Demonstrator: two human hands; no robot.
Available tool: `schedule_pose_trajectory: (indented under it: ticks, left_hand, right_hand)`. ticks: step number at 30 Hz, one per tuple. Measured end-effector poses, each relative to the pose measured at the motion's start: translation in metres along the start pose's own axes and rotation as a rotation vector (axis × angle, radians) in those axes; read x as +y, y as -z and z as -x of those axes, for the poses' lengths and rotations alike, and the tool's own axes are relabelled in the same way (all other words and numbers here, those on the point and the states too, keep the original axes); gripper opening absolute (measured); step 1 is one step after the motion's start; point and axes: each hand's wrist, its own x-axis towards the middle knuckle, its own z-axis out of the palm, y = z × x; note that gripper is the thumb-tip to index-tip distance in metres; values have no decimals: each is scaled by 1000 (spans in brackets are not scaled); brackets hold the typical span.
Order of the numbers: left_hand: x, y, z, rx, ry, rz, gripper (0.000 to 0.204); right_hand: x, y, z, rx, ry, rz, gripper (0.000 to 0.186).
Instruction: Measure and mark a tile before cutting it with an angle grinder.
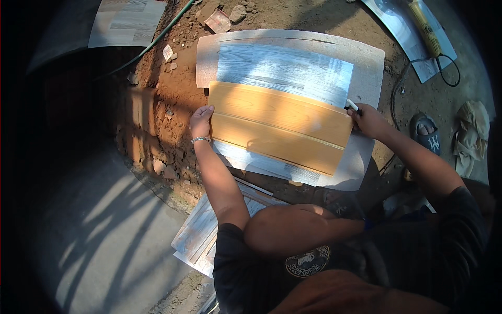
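Note:
An orange-yellow wood-grain board with grooves along it lies over a grey-blue wood-look tile, which rests on a larger pale speckled slab. My left hand is closed on the board's left end, a silver bracelet at the wrist. My right hand, at the board's right end, is closed round a small white-and-black pen-like tool; whether it also grips the board I cannot tell.
A yellow power tool with a black cord lies on another tile at the upper right. A slipper-clad foot and a crumpled cloth are at the right. Stacked tiles lie below; a green hose crosses the rubble.

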Motion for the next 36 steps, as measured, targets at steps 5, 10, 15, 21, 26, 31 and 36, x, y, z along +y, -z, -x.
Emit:
schedule_pose_trajectory:
  ticks: [5,10,15,21,26,31,36]
  left_hand:
    - [1,0,0,-12,-18,-23,29]
    - [3,-2,1,-10,-20,-19,27]
    - [4,-2,-1,24,-3,-87,24]
    - [14,-16,9,265,-202,-531,25]
    - [16,-49,30,401,-355,-628,21]
    - [35,-80,60,405,-428,-976,26]
    - [46,-134,121,369,-292,-1112,80]
  right_hand:
    - [1,0,-1,-6,19,-3,34]
    - [5,-1,-3,3,11,-18,34]
    - [4,0,-2,-4,3,3,34]
    - [3,0,-2,-9,-6,12,34]
    - [6,1,-3,-36,-18,25,35]
    - [4,-1,-4,-22,27,30,37]
    - [7,0,-5,-30,91,43,38]
